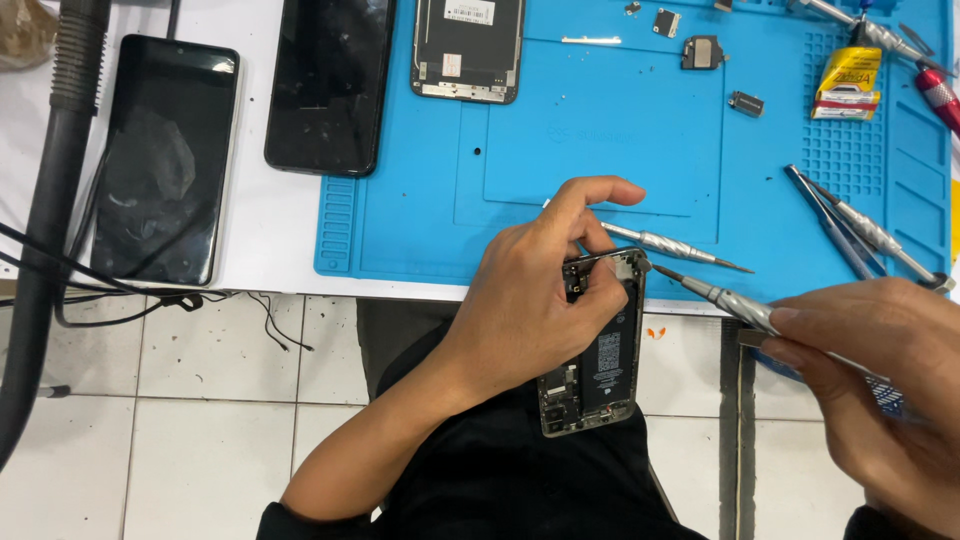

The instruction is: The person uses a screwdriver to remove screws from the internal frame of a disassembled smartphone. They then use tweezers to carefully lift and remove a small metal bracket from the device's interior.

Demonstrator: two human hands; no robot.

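While the phone lies open: its back half (596,350) shows battery and boards bare, and a detached screen panel (467,48) rests face down at the mat's far edge.
Done so far: judging by the layout, the screen is already off, and small parts (702,52) lie apart near the top of the blue mat (600,130).
Left to do: I judge the job mid-way, since the battery and lower board still sit in the frame; which screws remain is too small to tell.
Phone place: held in the air over the person's lap, just off the near edge of the surface (270,240), top end toward the mat.
Left hand (530,300): fingers clenched round the phone's left side and top corner, index finger arched above it.
Right hand (880,390): fingers closed in a pinch on a slim metal screwdriver (720,297); its tip touches the phone's top right corner.
Spare tools: a second driver (675,245) lies on the mat just beyond the phone; tweezers (835,225) and more drivers sit to the right.
Other phones: two dark ones (165,160) lie face up on the left, well apart from the hands.
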